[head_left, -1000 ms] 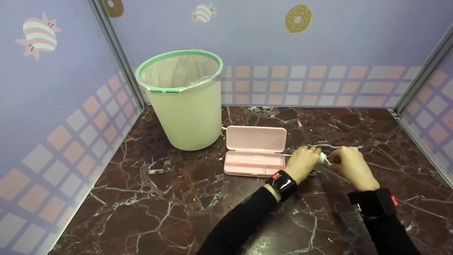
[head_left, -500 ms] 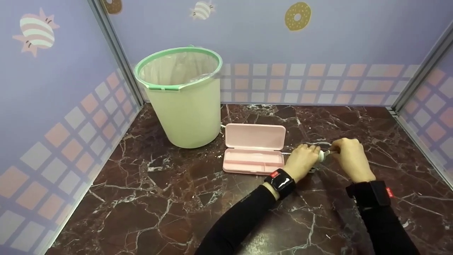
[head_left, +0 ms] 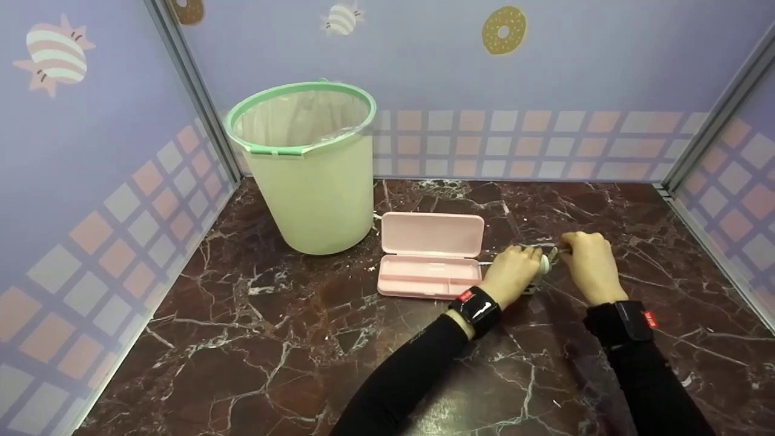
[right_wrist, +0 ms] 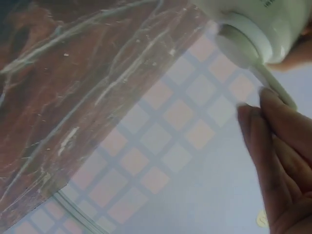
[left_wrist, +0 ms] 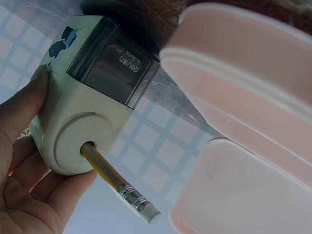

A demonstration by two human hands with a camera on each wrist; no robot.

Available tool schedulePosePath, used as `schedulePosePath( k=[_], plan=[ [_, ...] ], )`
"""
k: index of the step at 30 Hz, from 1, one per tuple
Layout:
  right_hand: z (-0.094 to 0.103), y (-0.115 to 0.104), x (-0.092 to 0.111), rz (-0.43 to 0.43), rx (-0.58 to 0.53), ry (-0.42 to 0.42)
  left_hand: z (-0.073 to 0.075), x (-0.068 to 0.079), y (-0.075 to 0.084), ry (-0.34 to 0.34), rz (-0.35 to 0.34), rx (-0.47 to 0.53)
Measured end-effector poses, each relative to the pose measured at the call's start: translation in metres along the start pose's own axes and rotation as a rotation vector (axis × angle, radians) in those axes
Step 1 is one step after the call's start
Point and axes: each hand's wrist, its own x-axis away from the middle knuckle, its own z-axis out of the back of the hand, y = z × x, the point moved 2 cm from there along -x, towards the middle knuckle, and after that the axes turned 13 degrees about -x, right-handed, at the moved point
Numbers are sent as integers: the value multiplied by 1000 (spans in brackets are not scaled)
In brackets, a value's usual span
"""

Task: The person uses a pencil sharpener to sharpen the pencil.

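Note:
A cream rotary pencil sharpener (left_wrist: 78,102) with a dark clear shavings drawer is held in my left hand (head_left: 511,271), its fingers curled round the body. A pencil (left_wrist: 108,170) sticks out of its hole, eraser end outward. On the sharpener's opposite side, my right hand (head_left: 590,266) pinches the crank handle (right_wrist: 274,87) between thumb and fingers. In the right wrist view, the knob is partly hidden by those fingers. Just left of my left hand, a pink pencil case (head_left: 418,295) lies with its lid raised, its compartments showing nothing inside.
A pale green bin (head_left: 318,200) with a green rim and clear liner stands behind the case, to the left. Patterned panels (head_left: 545,72) enclose the dark marble-look tabletop (head_left: 254,363) at the back and both sides. Small crumbs lie near the bin.
My right hand has moved up and slightly left, with the crank swinging from low to raised. My left hand keeps hold of the sharpener in nearly the same place.

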Motion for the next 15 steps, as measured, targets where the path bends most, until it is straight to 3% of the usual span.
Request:
schedulePosePath(
  k=[6, 15],
  plan=[
    [-16, 13, -16, 3, -3, 24, 0, 0, -4, -22, -24, -10],
    [-44, 44, -19, -60, -45, -148, -2, 4, -3, 42, -22, -19]
  ],
)
